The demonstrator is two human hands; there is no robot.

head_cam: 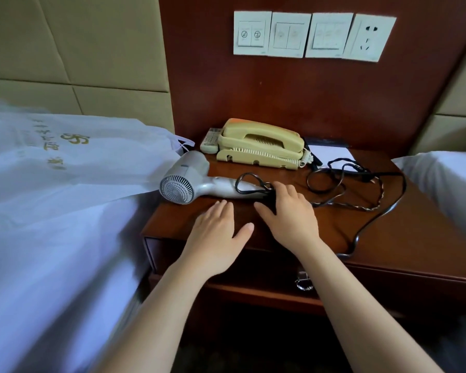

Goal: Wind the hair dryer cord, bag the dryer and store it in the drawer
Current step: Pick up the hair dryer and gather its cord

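A silver hair dryer lies on its side on the wooden nightstand, its grille facing me and its handle pointing right. Its black cord sprawls in loose loops over the right half of the top and hangs over the front edge. My right hand rests on the handle's end where the cord leaves it, fingers curled over the cord. My left hand lies flat and open on the wood just in front of the dryer, holding nothing. A white bag with gold print lies on the bed at the left. The drawer below looks shut.
A cream telephone and a remote control stand at the back of the nightstand, with a white notepad to their right. Wall switches and a socket sit above. White beds flank both sides.
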